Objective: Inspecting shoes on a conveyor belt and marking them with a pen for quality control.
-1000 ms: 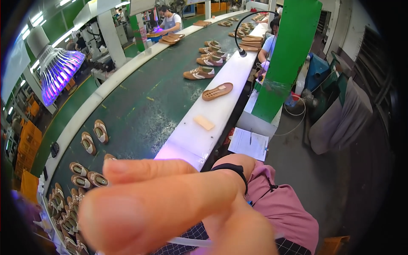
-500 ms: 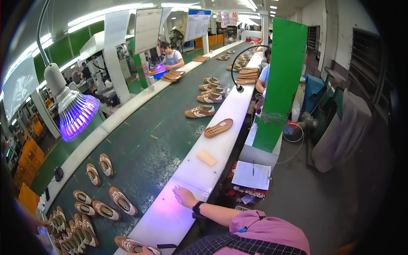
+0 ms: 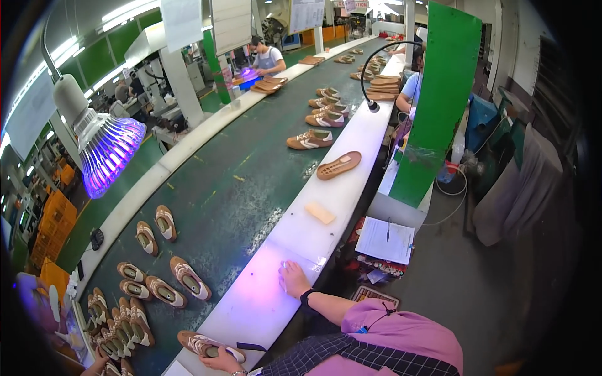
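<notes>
Two hands: left hand (image 3: 221, 361) grips shoe (image 3: 202, 344), long axis crosswise; right hand (image 3: 293, 279) open, flat on ledge (image 3: 326, 200).

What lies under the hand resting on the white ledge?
The right hand lies flat on the white ledge, in purple light. Nothing shows around its fingers; anything beneath the palm is covered.

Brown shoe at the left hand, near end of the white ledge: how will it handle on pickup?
The brown shoe looks low and flat-soled, so it probably sits stable, unlikely to roll. Soft-looking upper likely flexes under the left hand.
</notes>
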A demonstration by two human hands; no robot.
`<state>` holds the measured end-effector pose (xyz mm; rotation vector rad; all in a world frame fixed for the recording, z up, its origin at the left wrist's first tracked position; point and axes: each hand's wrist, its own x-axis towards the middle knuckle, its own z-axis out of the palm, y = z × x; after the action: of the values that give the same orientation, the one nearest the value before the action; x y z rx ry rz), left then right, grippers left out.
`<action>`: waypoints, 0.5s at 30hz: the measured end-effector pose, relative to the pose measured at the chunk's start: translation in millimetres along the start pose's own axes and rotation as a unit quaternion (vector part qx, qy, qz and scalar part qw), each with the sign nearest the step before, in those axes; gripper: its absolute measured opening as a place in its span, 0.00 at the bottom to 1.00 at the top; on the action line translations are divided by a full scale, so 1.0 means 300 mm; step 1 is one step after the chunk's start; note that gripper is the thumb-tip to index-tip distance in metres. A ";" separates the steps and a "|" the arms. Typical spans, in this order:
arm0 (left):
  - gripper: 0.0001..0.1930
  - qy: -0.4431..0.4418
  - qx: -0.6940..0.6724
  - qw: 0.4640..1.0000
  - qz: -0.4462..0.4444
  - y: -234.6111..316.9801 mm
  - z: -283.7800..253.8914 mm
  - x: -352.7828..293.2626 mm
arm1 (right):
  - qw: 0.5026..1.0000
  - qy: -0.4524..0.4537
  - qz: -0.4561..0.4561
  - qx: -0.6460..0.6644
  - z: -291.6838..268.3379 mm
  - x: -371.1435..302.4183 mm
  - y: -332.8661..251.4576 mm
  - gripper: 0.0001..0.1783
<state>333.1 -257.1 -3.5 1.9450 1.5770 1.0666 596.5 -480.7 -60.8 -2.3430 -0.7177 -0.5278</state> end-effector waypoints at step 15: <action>0.44 -0.012 -0.022 0.997 -0.071 -0.070 0.057 0.020 | 1.000 0.000 -0.001 0.010 -0.011 0.008 -0.002 0.17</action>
<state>333.3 -243.2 -27.4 1.7809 1.6387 1.0080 597.5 -481.7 -56.9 -2.3239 -0.7233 -0.5184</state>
